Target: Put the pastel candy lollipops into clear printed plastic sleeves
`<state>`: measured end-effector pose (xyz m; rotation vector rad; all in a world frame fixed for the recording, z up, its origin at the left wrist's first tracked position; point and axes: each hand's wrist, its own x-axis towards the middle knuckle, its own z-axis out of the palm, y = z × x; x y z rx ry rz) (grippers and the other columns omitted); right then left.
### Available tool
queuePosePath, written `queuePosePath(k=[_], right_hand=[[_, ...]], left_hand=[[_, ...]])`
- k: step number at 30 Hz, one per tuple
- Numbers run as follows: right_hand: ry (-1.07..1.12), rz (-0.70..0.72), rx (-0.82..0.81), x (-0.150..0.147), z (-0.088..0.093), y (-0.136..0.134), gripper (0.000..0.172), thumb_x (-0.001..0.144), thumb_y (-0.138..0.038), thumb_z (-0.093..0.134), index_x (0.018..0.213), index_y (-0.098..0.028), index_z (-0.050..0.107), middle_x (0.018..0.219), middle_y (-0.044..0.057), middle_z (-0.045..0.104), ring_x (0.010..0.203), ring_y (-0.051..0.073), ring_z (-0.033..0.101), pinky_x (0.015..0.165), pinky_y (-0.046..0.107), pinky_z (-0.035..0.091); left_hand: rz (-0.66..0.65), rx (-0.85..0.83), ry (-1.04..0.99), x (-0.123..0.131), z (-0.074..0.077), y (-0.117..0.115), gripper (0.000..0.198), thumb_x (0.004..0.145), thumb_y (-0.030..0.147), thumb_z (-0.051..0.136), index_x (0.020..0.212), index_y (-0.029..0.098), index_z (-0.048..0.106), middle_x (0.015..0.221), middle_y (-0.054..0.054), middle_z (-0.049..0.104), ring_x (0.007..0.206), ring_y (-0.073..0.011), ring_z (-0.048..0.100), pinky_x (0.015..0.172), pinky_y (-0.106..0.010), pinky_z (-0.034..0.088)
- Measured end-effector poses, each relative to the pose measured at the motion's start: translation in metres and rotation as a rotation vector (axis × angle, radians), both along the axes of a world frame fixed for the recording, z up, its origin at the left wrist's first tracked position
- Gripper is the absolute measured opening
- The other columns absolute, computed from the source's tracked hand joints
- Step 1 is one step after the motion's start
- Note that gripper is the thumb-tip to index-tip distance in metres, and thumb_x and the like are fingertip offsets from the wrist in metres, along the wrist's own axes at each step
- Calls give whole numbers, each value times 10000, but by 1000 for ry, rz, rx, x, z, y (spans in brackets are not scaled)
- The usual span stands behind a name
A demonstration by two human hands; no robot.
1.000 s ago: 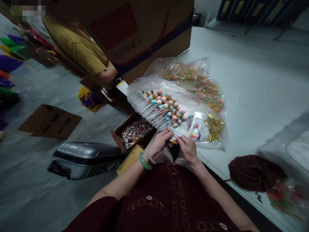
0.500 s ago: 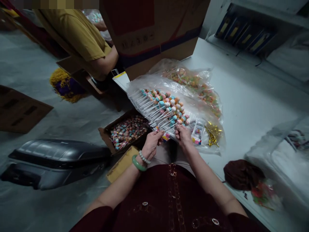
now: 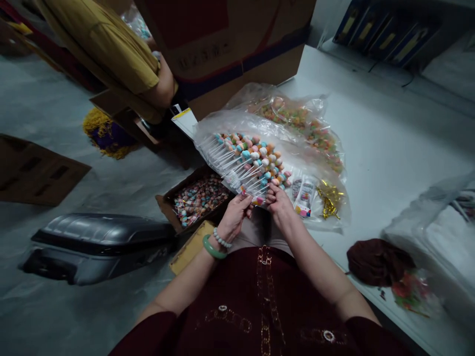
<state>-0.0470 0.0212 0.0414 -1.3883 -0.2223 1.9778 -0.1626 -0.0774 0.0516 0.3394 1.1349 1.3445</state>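
My left hand (image 3: 236, 216), with a green bangle and a bead bracelet at the wrist, and my right hand (image 3: 281, 206) are both pinched on a small wrapped candy packet (image 3: 257, 200) at the table's near edge. Just beyond my fingers lies a row of pastel candy skewers (image 3: 251, 159) with white sticks, spread on a clear plastic sheet (image 3: 218, 127). Small printed bags (image 3: 305, 194) and gold twist ties (image 3: 328, 199) lie to the right of my right hand.
A clear bag of coloured sweets (image 3: 302, 124) lies further back, in front of a large cardboard box (image 3: 230, 44). Below the table stand an open carton of wrapped candies (image 3: 196, 199) and a grey suitcase (image 3: 100, 244). A person in a yellow shirt (image 3: 111, 44) sits at left. A dark cloth (image 3: 378, 261) lies at right.
Both hands have moved a little up and toward the skewers while keeping hold of the small packet. The camera has swung, so the floor items shifted in view.
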Motion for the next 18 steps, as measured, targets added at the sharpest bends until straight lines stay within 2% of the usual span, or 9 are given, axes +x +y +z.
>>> queuePosePath(k=[3, 6, 7, 9, 10, 14, 18], right_hand=[[15, 4, -5, 1, 2, 0, 311, 866, -178, 550, 649, -219, 332, 406, -129, 271, 309, 34, 205, 324, 151, 163], [-26, -12, 52, 17, 7, -13, 253, 777, -171, 643, 666, -202, 418, 448, -113, 382, 351, 31, 313, 344, 137, 216], [-59, -17, 94, 26, 9, -21, 218, 729, -165, 684, 690, -195, 472, 497, -100, 457, 388, 31, 379, 364, 132, 264], [-214, 42, 295, 49, 14, -41, 196, 664, -209, 745, 734, -187, 563, 646, -61, 587, 524, 57, 535, 463, 149, 408], [-273, 60, 373, 62, 16, -53, 193, 657, -245, 750, 744, -189, 587, 667, -55, 595, 546, 72, 559, 487, 170, 436], [-410, 122, 554, 102, 22, -97, 179, 738, -351, 706, 811, -198, 650, 560, -60, 534, 417, 67, 430, 383, 189, 324], [-543, 143, 632, 116, 23, -124, 192, 772, -352, 691, 891, -201, 708, 574, -46, 541, 439, 73, 410, 383, 200, 315]], left_hand=[[58, -5, -6, -1, 2, 1, 366, 618, 360, 832, 804, 134, 611, 736, 7, 663, 489, -53, 537, 470, -189, 423], [52, 23, -61, -2, 7, 0, 358, 650, 354, 818, 866, 136, 632, 867, -50, 725, 624, -135, 667, 562, -241, 513], [48, 41, -73, -3, 8, 0, 351, 666, 352, 809, 882, 139, 634, 887, -59, 732, 663, -159, 690, 579, -254, 528], [43, 67, -97, -2, 10, 1, 329, 692, 343, 797, 898, 143, 635, 901, -63, 739, 707, -186, 712, 596, -264, 546], [40, 67, -114, -2, 11, 3, 316, 702, 335, 793, 900, 144, 636, 899, -62, 741, 714, -193, 717, 600, -269, 553], [-6, 24, -218, 6, 11, 10, 246, 744, 286, 766, 900, 129, 659, 851, -56, 745, 694, -203, 723, 582, -274, 570], [-73, -48, -315, 16, 11, 15, 174, 822, 266, 691, 913, 118, 676, 796, -65, 743, 692, -197, 724, 594, -269, 580]])
